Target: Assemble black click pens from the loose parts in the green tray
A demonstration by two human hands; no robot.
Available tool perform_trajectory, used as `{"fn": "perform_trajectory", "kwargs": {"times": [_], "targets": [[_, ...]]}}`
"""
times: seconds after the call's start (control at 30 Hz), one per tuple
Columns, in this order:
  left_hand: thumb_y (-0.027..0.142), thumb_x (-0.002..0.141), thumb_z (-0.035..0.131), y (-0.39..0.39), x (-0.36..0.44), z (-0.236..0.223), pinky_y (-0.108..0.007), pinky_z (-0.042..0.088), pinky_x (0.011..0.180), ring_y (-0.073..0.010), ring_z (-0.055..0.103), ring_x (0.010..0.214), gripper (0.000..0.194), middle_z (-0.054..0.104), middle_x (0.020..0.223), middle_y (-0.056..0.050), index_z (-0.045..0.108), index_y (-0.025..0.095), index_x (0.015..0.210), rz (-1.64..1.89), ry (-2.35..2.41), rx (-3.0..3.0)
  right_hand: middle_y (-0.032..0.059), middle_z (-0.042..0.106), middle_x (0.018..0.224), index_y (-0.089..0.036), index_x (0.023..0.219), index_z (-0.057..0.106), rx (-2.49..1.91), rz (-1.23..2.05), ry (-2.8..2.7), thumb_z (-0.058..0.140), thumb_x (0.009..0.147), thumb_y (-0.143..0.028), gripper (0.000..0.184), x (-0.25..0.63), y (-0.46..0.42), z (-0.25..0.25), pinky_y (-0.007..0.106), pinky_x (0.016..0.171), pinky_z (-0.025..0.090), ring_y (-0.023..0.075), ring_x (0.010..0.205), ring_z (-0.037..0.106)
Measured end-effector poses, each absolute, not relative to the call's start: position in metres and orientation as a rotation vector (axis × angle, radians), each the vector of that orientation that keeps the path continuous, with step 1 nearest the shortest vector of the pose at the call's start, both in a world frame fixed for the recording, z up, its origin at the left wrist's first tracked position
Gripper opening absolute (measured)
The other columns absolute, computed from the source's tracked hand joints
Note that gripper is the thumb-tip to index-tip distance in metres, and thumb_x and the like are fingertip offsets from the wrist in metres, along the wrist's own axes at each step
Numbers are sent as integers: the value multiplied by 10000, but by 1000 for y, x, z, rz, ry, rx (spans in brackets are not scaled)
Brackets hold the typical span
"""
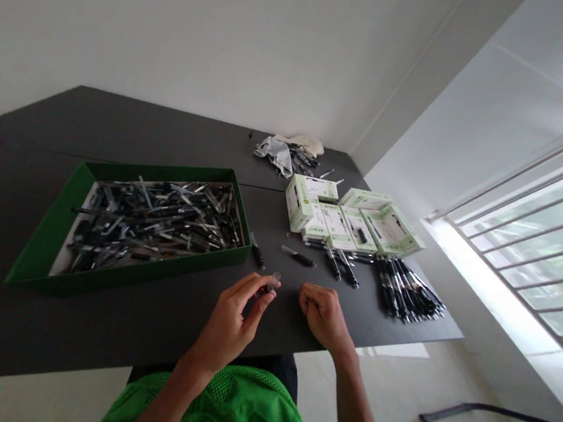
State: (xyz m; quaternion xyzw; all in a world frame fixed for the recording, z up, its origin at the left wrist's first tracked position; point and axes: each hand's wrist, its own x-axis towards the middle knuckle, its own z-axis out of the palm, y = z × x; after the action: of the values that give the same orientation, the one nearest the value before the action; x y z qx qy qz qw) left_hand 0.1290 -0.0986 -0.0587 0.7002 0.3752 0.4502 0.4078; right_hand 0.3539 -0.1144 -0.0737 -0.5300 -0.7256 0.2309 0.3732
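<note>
My left hand [236,310] pinches a small clear plastic pen part [275,279] between thumb and fingertips, above the dark tabletop. Dark bits show beside it, too small to make out. To its right, my right hand [323,310] is closed in a fist near the front of the table. Whatever its fingers may hold is hidden. Just beyond the hands lie two short dark pen pieces: one [257,251] by the green box's corner, the other [298,256] with a clear end. An open green box [137,272] at left is heaped with loose pen parts [161,217].
Pale green and white cartons [336,224] stand at right, one of them open [394,229]. Pens [345,268] lie before them, and a fanned bunch of black pens [405,292] rests near the right edge. Cloths [275,154] and more pens sit at the back. A barred window [544,270] is right.
</note>
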Motion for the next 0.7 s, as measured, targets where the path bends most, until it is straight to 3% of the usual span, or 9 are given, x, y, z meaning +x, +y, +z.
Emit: {"fn": "perform_trajectory", "kwargs": {"times": [0.2, 0.33, 0.57, 0.7], "targets": [[286, 1059, 602, -99, 129, -59, -231, 569, 929, -161, 750, 999, 170, 787, 1098, -37, 728, 224, 1155, 1110, 946, 1773, -45, 482, 638, -227, 709, 473, -1378, 617, -1848, 409, 825, -13, 252, 352, -115, -71, 237, 583, 346, 110, 565, 467], [304, 1055, 605, -99, 130, -59, -258, 580, 942, -182, 757, 1016, 182, 793, 1109, -49, 734, 224, 1156, 1110, 959, 1766, -61, 520, 691, -228, 897, 538, -1442, 643, -1795, 600, 952, -212, 84, 349, -116, -68, 235, 571, 372, 113, 575, 494], [317, 1054, 604, -100, 130, -57, -270, 585, 958, -191, 759, 1037, 186, 796, 1119, -48, 738, 239, 1157, 1089, 977, 1754, -66, 523, 611, -238, 869, 537, -1473, 749, -1814, 523, 1060, -359, 226, 352, -118, -71, 244, 550, 375, 115, 514, 498], [320, 1050, 609, -99, 130, -59, -267, 581, 950, -190, 757, 1021, 195, 797, 1117, -49, 740, 233, 1164, 1105, 993, 1755, -33, 562, 595, -228, 718, 533, -1443, 777, -1846, 425, 1108, -389, 435, 353, -120, -66, 249, 601, 393, 112, 528, 520]]}}
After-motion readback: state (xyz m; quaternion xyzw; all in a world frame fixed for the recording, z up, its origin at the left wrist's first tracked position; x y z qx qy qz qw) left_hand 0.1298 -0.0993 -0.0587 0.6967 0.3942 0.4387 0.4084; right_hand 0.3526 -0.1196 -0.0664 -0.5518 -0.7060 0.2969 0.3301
